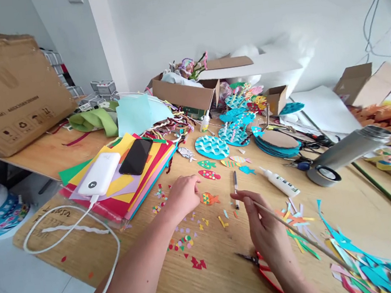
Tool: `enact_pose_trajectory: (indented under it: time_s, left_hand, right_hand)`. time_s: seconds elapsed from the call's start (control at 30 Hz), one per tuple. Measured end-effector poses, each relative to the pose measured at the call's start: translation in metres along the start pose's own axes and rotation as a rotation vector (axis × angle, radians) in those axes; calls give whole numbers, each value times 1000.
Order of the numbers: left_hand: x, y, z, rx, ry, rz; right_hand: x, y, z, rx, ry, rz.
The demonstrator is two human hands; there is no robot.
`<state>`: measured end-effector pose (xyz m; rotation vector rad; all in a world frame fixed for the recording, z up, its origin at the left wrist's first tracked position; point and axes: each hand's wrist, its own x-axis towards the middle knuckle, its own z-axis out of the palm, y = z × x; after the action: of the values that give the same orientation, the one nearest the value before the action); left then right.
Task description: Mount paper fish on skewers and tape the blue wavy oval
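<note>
My left hand (184,197) is closed, its fingertips pressed together beside an orange paper fish (210,198) with yellow and green decoration. Whatever those fingers may hold is hidden. A red spotted paper fish (209,174) lies just beyond them. In my right hand (268,228) is a long thin stick (303,237), pinched near its far end and slanting back over the wrist. A pen (236,189) lies right by that tip. Red-handled scissors (268,274) rest partly under my right wrist. Small paper bits (182,243) are scattered between my arms.
A white glue bottle (280,183) and a steel flask (350,150) lie to the right, near paper strips (364,258). At left, a power bank (100,173) and phone (136,156) sit on coloured paper; a white cable (118,254) loops off the table. Blue wavy ovals (212,147) lie further back.
</note>
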<state>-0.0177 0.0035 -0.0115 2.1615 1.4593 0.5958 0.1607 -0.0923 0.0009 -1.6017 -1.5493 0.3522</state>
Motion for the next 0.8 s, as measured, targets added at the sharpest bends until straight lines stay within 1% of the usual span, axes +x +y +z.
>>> enact_pose_trajectory:
  time_s: [0.1, 0.23, 0.3, 0.43, 0.5, 0.57, 0.67, 0.8]
  left_hand:
    - [0, 0, 0, 26, -35, -1]
    - [-1, 0, 0, 21, -35, 20]
    - [-1, 0, 0, 17, -33, 21]
    - [-1, 0, 2, 12, -14, 13]
    - [-1, 0, 3, 5, -7, 10]
    - [-1, -1, 3, 2, -11, 14]
    - [1, 0, 2, 19, -24, 13]
    - [2, 3, -1, 48, -44, 3]
  right_hand:
    - [5, 8, 0, -79, -104, -50]
    - [11, 12, 3, -101, -194, -139]
    - [15, 11, 3, -61, -203, -120]
    - [18, 1, 4, 132, -242, 8]
    - [13, -7, 7, 274, -258, 49]
    - [4, -15, 11, 373, -264, 59]
    - [-12, -24, 18, 407, -325, 50]
    - [-28, -29, 25, 406, -433, 73]
